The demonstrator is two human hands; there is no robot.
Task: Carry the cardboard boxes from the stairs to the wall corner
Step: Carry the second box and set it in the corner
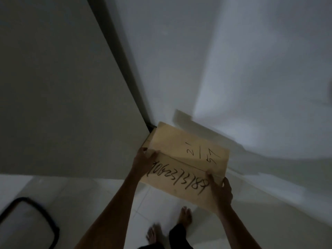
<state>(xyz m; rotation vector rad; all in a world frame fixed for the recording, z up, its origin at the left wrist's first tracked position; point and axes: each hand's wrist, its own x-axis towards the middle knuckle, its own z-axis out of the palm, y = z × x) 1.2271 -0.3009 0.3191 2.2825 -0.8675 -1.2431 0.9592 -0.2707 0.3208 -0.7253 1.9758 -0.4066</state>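
A tan cardboard box [185,159] with black handwritten numbers on its top sits low in the wall corner [150,125], where a grey wall meets a white one. My left hand [144,159] grips its left edge. My right hand [221,190] holds its near right corner. Both arms reach down and forward to the box. Another pale cardboard edge [181,115] shows just behind it against the white wall; the dim, blurred view hides its shape.
A white tiled floor [100,200] lies below. My bare feet [185,217] stand just behind the box. A dark-framed object [37,218] sits at the bottom left. The grey wall [59,87] fills the left, the white wall [233,69] the right.
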